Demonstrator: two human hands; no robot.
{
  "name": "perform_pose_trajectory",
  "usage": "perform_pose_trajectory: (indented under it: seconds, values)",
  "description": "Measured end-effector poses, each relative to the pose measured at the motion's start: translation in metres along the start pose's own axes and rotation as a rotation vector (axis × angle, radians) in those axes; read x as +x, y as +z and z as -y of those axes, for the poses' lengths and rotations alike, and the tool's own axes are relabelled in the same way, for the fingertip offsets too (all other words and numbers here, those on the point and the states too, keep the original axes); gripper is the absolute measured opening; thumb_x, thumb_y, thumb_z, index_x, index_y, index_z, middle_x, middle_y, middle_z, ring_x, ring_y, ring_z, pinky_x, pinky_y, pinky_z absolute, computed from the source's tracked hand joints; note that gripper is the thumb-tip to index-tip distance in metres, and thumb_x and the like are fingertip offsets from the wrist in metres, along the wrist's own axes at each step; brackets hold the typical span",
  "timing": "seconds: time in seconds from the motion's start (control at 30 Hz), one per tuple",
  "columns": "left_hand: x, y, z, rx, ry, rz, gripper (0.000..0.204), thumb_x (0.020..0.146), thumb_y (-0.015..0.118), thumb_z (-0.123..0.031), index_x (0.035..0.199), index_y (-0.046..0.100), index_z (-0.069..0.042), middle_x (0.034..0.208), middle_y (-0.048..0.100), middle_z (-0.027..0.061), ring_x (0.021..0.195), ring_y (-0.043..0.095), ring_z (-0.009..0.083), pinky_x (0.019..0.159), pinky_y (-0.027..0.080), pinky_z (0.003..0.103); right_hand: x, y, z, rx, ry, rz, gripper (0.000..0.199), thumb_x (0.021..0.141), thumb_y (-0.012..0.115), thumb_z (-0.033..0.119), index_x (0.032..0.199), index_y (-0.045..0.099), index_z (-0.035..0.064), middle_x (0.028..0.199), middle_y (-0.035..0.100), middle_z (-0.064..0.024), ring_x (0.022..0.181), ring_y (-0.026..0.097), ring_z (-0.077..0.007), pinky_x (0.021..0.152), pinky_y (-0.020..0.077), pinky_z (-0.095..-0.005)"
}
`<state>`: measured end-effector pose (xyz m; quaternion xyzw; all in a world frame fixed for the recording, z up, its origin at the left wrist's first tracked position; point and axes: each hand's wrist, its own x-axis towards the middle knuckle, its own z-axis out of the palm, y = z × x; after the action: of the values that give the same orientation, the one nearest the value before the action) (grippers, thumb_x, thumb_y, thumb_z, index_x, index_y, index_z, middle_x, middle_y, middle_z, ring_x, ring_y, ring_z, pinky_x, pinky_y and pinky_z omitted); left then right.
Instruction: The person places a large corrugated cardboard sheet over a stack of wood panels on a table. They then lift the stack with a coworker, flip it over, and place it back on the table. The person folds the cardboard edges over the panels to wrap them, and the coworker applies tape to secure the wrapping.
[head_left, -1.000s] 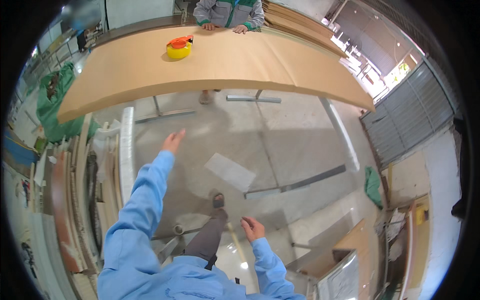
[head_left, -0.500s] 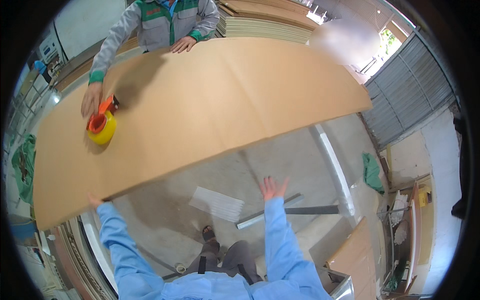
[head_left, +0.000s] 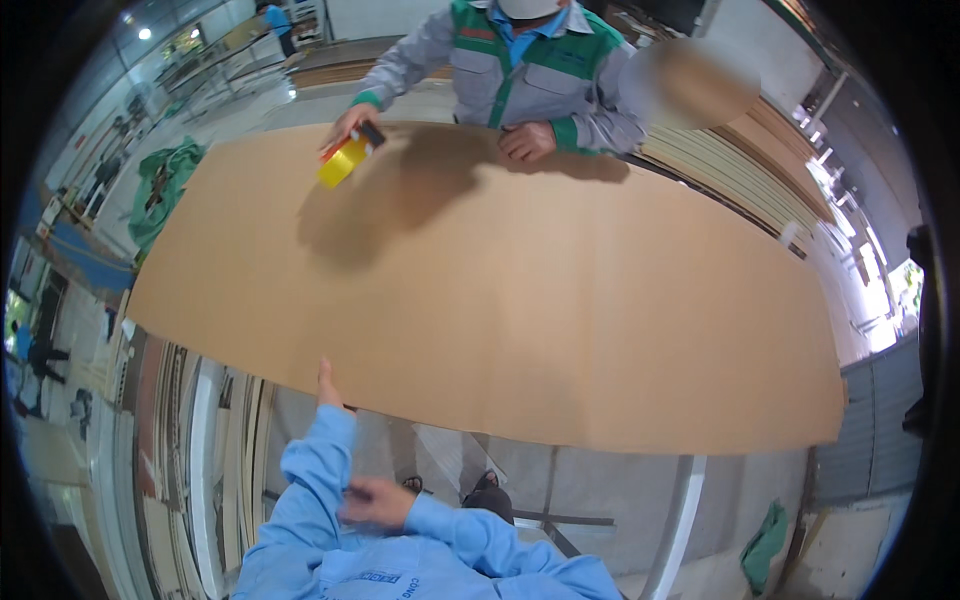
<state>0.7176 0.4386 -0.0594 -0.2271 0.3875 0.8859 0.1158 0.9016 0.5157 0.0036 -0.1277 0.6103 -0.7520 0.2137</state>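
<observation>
A large brown cardboard sheet [head_left: 600,310] lies before me like a tabletop. My left hand [head_left: 328,385] is at its near edge, the thumb over the top and the other fingers hidden below, closed on the edge. My right hand [head_left: 375,503], smeared by motion, is close to my left forearm, apart from the cardboard; its fingers cannot be made out. Across the sheet, a co-worker's hand [head_left: 350,122] holds a red tape dispenser with a yellow roll [head_left: 343,166] above the far left part. The co-worker's other hand [head_left: 528,141] rests on the far edge.
White metal bars [head_left: 683,520] run beneath the sheet on the right. Long boards and strips [head_left: 160,440] stand at the near left. Stacked panels [head_left: 730,175] are behind at right. Green cloths lie at far left [head_left: 165,190] and lower right [head_left: 765,545].
My view has swung left. My right hand has come from out over the floor to beside my left forearm. The co-worker has lifted the tape dispenser off the cardboard toward the far edge.
</observation>
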Motion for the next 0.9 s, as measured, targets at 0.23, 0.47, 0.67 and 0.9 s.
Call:
perform_pose_trajectory:
  seconds: [0.23, 0.47, 0.67, 0.9]
  values:
    - [0.008, 0.006, -0.022, 0.565, 0.843, -0.639, 0.053, 0.086, 0.064, -0.025, 0.127, 0.046, 0.004, 0.127, 0.051, 0.0233, 0.113, 0.054, 0.0358, 0.095, 0.045, 0.045, -0.043, -0.108, 0.062, -0.616, -0.252, -0.517, 0.028, 0.082, 0.067, 0.016, 0.105, 0.061, 0.0028, 0.083, 0.066, -0.0137, 0.073, 0.064, -0.0298, 0.068, 0.0522, -0.0366]
    - [-0.040, -0.001, -0.063, 1.779, 1.350, 0.118, 0.042, 0.081, 0.050, -0.016, 0.119, 0.058, 0.000, 0.131, 0.052, 0.0170, 0.121, 0.049, 0.0345, 0.103, 0.034, 0.049, -0.040, -0.126, 0.070, -1.108, -0.224, -0.627, 0.055, 0.077, 0.070, 0.022, 0.124, 0.050, 0.0040, 0.129, 0.050, -0.0141, 0.119, 0.046, -0.0320, 0.099, 0.0365, -0.0420]
    - [-0.003, -0.013, -0.133, 1.680, 1.392, 0.515, 0.042, 0.077, 0.044, -0.015, 0.112, 0.063, -0.002, 0.121, 0.059, 0.0172, 0.117, 0.054, 0.0312, 0.100, 0.040, 0.048, -0.022, -0.100, 0.047, -1.667, 0.096, -0.596, 0.089, 0.068, 0.076, 0.039, 0.139, 0.035, 0.0054, 0.145, 0.033, -0.0161, 0.136, 0.025, -0.0363, 0.109, 0.0207, -0.0511]
    - [0.013, -0.030, -0.145, 1.528, 1.330, 0.804, 0.052, 0.076, 0.064, -0.034, 0.119, 0.059, -0.005, 0.123, 0.057, 0.0157, 0.115, 0.054, 0.0323, 0.101, 0.039, 0.046, 0.078, -0.062, 0.045, -1.634, 0.178, -0.598, 0.104, 0.057, 0.080, 0.048, 0.139, 0.033, 0.0038, 0.145, 0.029, -0.0233, 0.135, 0.023, -0.0426, 0.110, 0.0160, -0.0564]
